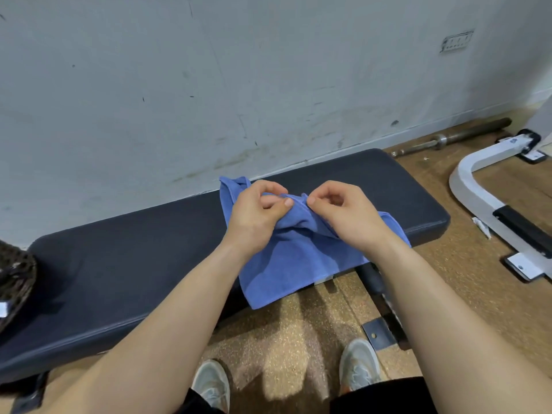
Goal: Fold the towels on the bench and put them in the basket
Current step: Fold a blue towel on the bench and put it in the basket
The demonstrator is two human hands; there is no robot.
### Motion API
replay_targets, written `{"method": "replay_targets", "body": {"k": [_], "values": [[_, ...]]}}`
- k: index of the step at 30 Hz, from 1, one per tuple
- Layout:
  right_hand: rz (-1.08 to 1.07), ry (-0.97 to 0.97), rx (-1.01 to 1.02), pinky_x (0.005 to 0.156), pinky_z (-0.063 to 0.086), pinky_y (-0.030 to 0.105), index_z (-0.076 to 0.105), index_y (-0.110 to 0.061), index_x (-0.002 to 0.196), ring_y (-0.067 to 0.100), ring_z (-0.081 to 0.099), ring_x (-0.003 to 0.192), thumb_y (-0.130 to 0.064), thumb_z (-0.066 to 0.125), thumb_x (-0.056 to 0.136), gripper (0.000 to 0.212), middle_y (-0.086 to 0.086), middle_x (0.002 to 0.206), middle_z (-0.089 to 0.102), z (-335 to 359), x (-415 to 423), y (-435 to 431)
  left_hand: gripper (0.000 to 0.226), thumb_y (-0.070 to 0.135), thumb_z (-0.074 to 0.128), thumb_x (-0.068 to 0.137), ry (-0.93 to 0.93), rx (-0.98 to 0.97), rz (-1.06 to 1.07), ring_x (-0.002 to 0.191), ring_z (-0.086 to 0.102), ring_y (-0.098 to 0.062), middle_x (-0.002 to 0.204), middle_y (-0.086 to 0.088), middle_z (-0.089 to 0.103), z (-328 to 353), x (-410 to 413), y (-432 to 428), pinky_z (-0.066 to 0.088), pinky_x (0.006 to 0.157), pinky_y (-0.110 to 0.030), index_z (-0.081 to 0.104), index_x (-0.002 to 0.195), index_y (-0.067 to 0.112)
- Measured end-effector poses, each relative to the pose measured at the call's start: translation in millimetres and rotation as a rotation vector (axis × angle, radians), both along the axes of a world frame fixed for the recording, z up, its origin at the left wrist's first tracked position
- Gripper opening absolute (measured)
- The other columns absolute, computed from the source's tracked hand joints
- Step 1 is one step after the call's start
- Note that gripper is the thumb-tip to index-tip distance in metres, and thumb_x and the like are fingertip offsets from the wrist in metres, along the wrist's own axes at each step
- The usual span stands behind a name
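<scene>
Pinching blue towel (298, 258) on bench (119, 264) with left hand (257, 213) and right hand (346, 216); only partly seeing wicker basket (15, 279).

- The left grip (257, 215) is curled over the bunched top of the blue towel (294, 258). It pinches the cloth between the thumb and bent fingers (270, 201), with the back of the hand facing up.
- The right grip (343, 213) pinches the same raised ridge of the towel just beside the left one. Its thumb tip is on the cloth and the other fingers are curled toward the palm.
- The two thumb tips sit close together over the towel's ridge but do not touch.
- The left forearm (167, 324) and right forearm (442, 309) are bare and converge on the towel from the near side.
</scene>
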State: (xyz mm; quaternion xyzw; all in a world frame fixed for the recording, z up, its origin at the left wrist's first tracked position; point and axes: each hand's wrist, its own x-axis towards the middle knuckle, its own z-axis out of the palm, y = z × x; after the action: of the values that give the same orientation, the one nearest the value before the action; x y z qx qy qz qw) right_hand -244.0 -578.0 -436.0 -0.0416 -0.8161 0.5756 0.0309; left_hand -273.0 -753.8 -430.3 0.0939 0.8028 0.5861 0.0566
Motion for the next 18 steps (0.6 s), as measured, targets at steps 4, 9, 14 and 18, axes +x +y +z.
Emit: {"method": "replay_targets", "body": {"k": [4, 9, 14, 18], "values": [[-0.006, 0.021, 0.004, 0.065, 0.042, 0.014, 0.072, -0.014, 0.083, -0.002, 0.055, 0.065, -0.02, 0.067, 0.092, 0.011, -0.016, 0.068, 0.063, 1, -2, -1, 0.008, 0.005, 0.068, 0.091, -0.027, 0.068, -0.048, 0.079, 0.07, -0.005, 0.087, -0.005, 0.075, 3, -2, -1, 0.05, 0.07, -0.012, 0.063, 0.092, 0.012], [0.045, 0.035, -0.099, 0.073, 0.048, 0.022, 0.074, -0.01, 0.087, 0.006, 0.062, 0.076, -0.021, 0.071, 0.091, 0.013, 0.006, 0.085, 0.074, 7, -4, -4, 0.011, 0.0, 0.071, 0.087, -0.001, 0.116, -0.097, 0.09, 0.071, -0.008, 0.101, -0.004, 0.074, 3, -1, 4, 0.053, 0.082, -0.018, 0.066, 0.091, 0.01], [0.11, 0.037, -0.108, 0.062, 0.042, 0.011, 0.074, -0.007, 0.089, -0.003, 0.058, 0.062, -0.016, 0.068, 0.093, 0.012, -0.01, 0.067, 0.068, 10, -4, -1, 0.01, 0.004, 0.073, 0.086, 0.015, 0.119, -0.063, 0.088, 0.07, -0.005, 0.092, 0.005, 0.074, 4, -4, 4, 0.052, 0.079, -0.016, 0.068, 0.091, 0.011], [0.136, 0.023, -0.105, 0.058, 0.038, 0.009, 0.073, -0.013, 0.086, -0.003, 0.055, 0.058, -0.014, 0.065, 0.094, 0.012, -0.017, 0.064, 0.064, 10, -2, 4, 0.013, 0.003, 0.076, 0.084, 0.016, 0.117, -0.078, 0.078, 0.067, -0.004, 0.082, 0.005, 0.071, 5, -5, 8, 0.051, 0.072, -0.014, 0.066, 0.086, 0.013]]}}
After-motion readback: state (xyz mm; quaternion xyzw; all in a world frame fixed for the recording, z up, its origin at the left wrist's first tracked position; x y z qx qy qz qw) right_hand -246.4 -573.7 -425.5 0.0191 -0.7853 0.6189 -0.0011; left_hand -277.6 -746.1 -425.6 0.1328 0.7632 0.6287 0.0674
